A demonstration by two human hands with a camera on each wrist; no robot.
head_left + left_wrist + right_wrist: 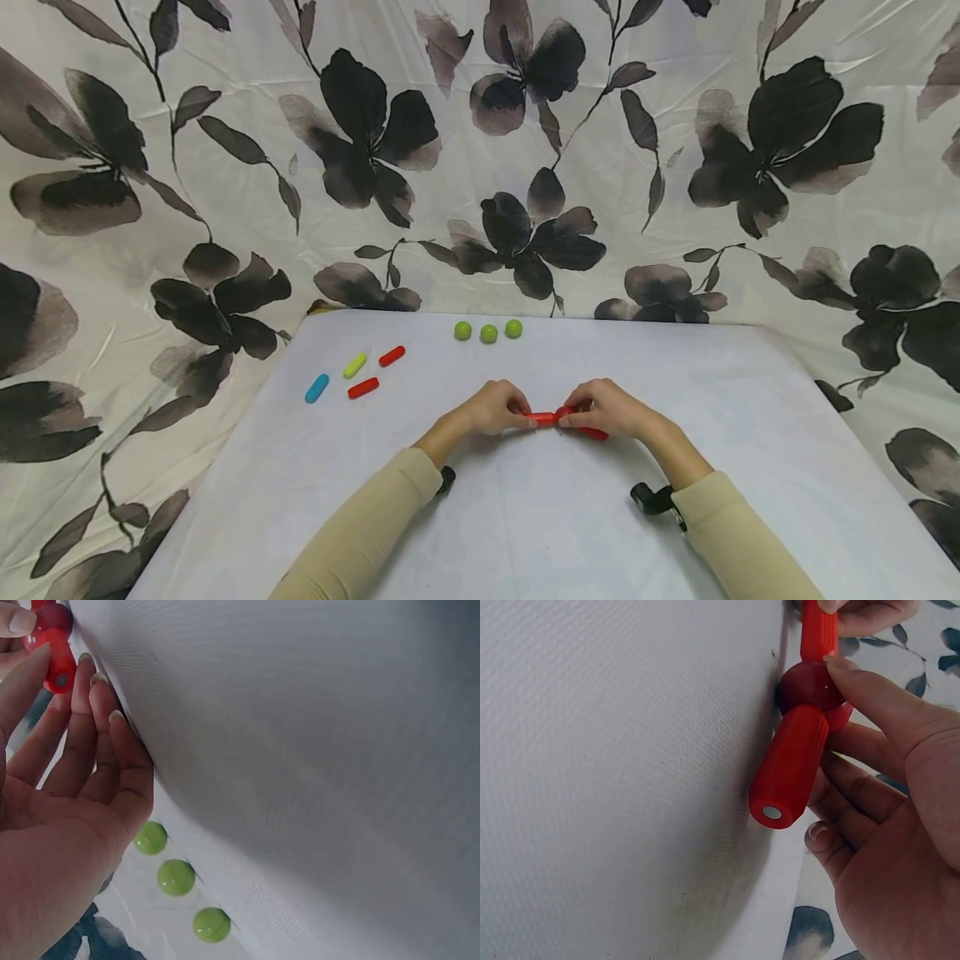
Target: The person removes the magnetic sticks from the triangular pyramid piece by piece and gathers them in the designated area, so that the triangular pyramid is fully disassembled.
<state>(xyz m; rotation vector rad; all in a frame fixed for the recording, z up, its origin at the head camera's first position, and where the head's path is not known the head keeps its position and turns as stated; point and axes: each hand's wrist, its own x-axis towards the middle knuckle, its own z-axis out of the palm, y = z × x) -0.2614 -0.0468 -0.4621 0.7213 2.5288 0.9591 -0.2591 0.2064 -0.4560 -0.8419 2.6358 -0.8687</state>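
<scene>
Red rods (558, 419) and ball, seemingly joined, pinched between both hands

Head view above; 2 close wrist views.

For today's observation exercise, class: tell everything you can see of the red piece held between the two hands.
The red piece is a chain of glossy, plastic-looking parts: short round-ended rods joined at a darker red ball. One rod's free end shows a small silvery disc, perhaps a magnet. It lies low over the white table, near its middle. The left hand pinches one rod; the right hand holds the ball and the other rods with thumb and fingers. How many rods there are cannot be told.
</scene>
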